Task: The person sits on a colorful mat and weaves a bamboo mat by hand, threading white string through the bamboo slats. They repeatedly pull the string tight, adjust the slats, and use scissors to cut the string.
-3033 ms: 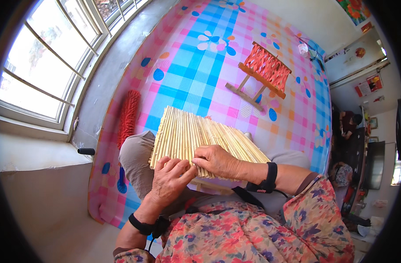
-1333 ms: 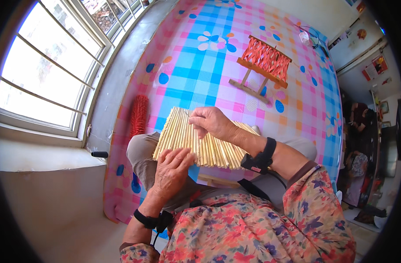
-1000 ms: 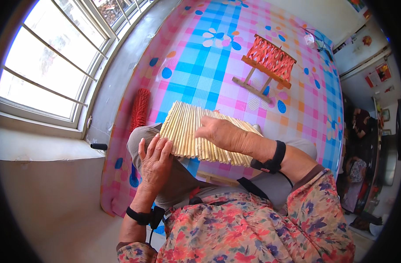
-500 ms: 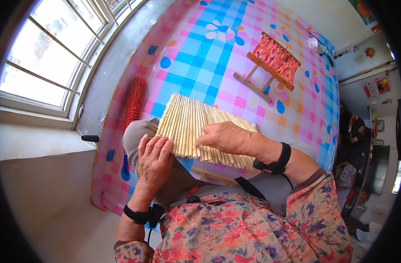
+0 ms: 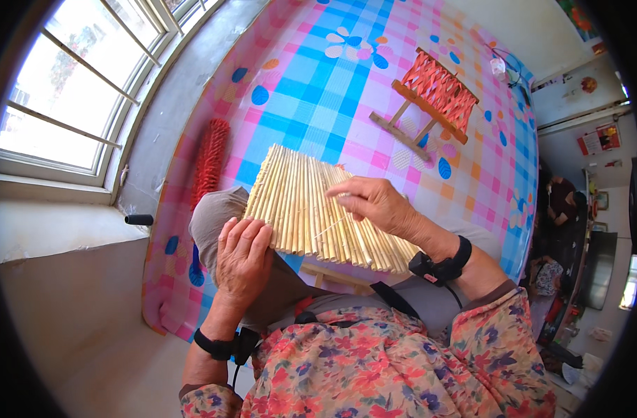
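A mat of pale reed sticks (image 5: 294, 202), laid side by side, rests across my lap. My left hand (image 5: 243, 258) grips its near left edge, with the fingers on top and the thumb hidden. Above the mat's right half, my right hand (image 5: 374, 203) is closed in a pinch. From the mat's near part a thin pale thread (image 5: 330, 227) slants up across the sticks toward those fingers. The fingertips hide its end.
Ahead lies a bed or low platform with a checked, flowered cover (image 5: 318, 90). A wooden frame wound with red strips (image 5: 440, 94) stands on it. At the left are a red bristly brush (image 5: 210, 164) and a barred window (image 5: 67, 90). Part of a wooden piece (image 5: 332, 277) shows under the mat.
My right hand has lifted off the sticks and moved up and to the right, and the slanting thread now shows. My left hand keeps its hold on the mat.
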